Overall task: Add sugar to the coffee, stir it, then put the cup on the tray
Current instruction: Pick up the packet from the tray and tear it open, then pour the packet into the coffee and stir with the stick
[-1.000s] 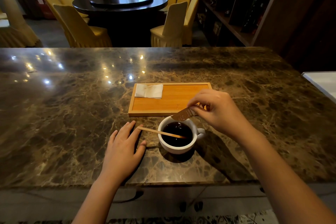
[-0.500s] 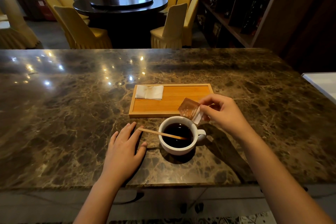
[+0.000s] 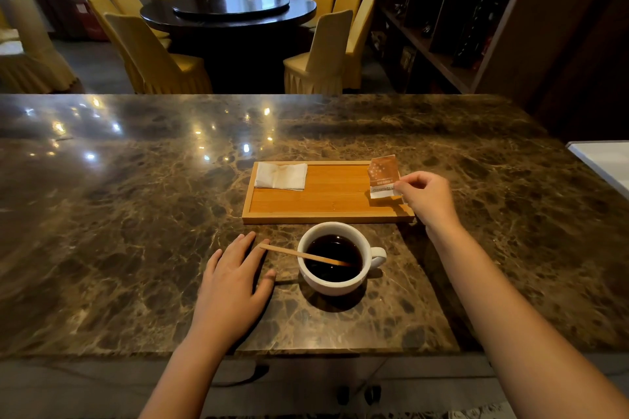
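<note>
Wooden stirrer slants leftward out of the cup, free end just beside the flat, empty left hand; right hand fingers pinch the sugar packet.

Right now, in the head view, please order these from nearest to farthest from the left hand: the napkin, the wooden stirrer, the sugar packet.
From the left hand:
1. Wooden stirrer: its free end lies just beside the fingertips, the other end in the cup.
2. Napkin: on the tray's far left corner.
3. Sugar packet: over the tray's right end, pinched by the right hand.
</note>
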A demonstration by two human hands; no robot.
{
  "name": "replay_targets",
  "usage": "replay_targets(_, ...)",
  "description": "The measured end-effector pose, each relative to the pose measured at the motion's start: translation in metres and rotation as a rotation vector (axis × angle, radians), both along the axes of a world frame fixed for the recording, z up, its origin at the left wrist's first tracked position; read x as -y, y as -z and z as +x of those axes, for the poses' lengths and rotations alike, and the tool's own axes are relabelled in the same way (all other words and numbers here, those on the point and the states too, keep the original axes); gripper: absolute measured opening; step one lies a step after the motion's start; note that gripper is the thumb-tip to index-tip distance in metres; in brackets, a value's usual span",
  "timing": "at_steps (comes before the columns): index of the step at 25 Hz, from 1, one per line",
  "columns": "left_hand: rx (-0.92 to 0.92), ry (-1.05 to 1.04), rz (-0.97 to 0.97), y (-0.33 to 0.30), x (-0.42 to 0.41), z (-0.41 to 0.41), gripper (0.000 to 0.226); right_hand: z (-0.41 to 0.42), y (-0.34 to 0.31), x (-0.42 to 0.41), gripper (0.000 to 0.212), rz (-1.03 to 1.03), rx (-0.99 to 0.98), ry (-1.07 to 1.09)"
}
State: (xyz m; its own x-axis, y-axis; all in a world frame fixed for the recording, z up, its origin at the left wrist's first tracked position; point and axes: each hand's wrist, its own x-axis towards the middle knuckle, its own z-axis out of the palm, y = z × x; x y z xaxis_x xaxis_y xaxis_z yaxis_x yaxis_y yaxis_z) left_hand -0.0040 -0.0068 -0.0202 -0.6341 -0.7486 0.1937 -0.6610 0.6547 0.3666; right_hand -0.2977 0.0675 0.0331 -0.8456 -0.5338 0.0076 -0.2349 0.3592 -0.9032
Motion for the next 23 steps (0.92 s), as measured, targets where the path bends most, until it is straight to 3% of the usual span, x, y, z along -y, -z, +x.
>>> replay_targets(2,-0.001,-0.001,-0.001,0.0,0.0,0.0,0.051,-0.007,0.011,0.006,0.004,0.106,-0.083,0.031)
replay_targets(5,0.005,-0.004,-0.003,0.0,0.0,0.0,0.051,-0.015,0.02,0.011,0.009,0.261,-0.237,0.054)
replay_targets(8,-0.003,-0.005,0.001,0.0,0.0,0.0,0.051,-0.015,0.02,0.011,0.014,0.277,-0.333,0.035)
replay_targets(10,0.0,-0.004,-0.004,0.0,0.0,0.0,0.051,-0.012,0.019,0.006,0.019,0.276,-0.511,0.013)
replay_targets(14,-0.002,-0.006,-0.004,0.0,0.0,-0.001,0.051,-0.005,0.018,-0.012,0.033,0.258,-0.829,-0.366)
replay_targets(17,0.001,-0.007,-0.003,0.001,0.0,0.0,0.052,-0.007,0.024,-0.021,0.04,0.402,-0.862,-0.551)
replay_targets(23,0.0,-0.006,0.0,0.0,0.0,-0.001,0.052,-0.013,0.03,-0.014,0.042,0.449,-0.836,-0.581)
